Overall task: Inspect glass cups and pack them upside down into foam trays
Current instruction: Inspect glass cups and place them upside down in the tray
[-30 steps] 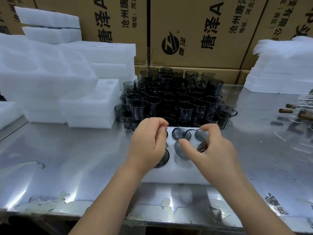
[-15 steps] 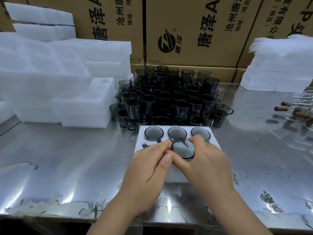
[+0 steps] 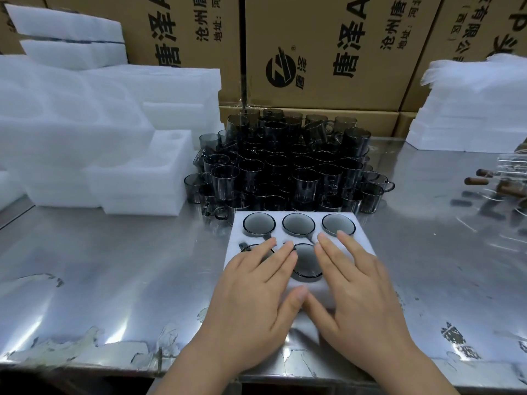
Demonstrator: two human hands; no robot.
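Glass cups (image 3: pixel 298 224), smoky grey and upside down, sit in the pockets of a white foam tray (image 3: pixel 236 240) on the shiny steel desk (image 3: pixel 114 266), just in front of a heap of loose cups (image 3: pixel 285 166). Left hand (image 3: pixel 253 295) and right hand (image 3: pixel 362 292) lie flat on the tray's near row, fingers straight and close together, thumbs touching. Stacks of foam trays (image 3: pixel 85 138) flank the heap, with printed cardboard boxes (image 3: pixel 313 52) behind

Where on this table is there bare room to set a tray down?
Bare table lies left of the tray, in front of the foam stacks, and right of it, before the foam pile. Behind the tray, cups crowd back to the boxes.
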